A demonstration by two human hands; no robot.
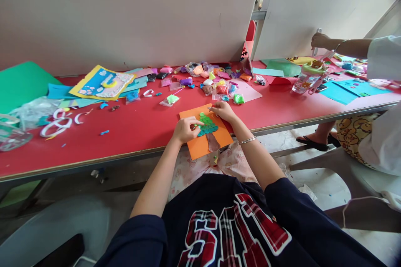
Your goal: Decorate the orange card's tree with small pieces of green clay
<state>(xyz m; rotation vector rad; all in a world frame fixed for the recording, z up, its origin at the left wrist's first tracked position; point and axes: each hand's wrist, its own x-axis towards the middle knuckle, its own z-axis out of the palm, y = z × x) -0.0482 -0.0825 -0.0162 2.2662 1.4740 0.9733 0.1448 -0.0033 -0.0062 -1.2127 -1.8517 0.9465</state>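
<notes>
- Dark shirt (200, 187) with red plaid lettering is sitting nearest the camera, below both hands; pale patterned fabric (184, 175) is showing between it and the red worktop (134, 133).
- Orange card (197, 146) is lying under and between the hands, near end overhanging the worktop edge.
- Card is carrying a green tree crown (208, 126) made of small overlapping rounds, lighter toward the far end, plus a brown trunk (213, 142) on the near side.
- Left hand (186, 129) is touching the crown's left side, one finger extending over it, the others curling; can't tell if it's pinching a bit underneath.
- Right hand (223, 111) is resting palm down on the card's far right edge, fingers bending inward; can't tell if the fingertips are holding anything.
- Handling, my read: card is looking light and bendy, overhang probably sagging if lifted one-sided. Crown and trunk are looking like soft clay, easy to dent or smear. Best hold: bare orange margins left and right, palms supporting underneath, off the rounds.
- Just beyond the right hand, a green packet (238, 99) is lying; beyond the left, a clear bag with a light-green lump (171, 99).
- Well left of the left hand, white strips (56, 127) are lying.
- Well right of the right hand, a lidded cup (305, 81) is standing; another person's hand (320, 41) is reaching past it.
</notes>
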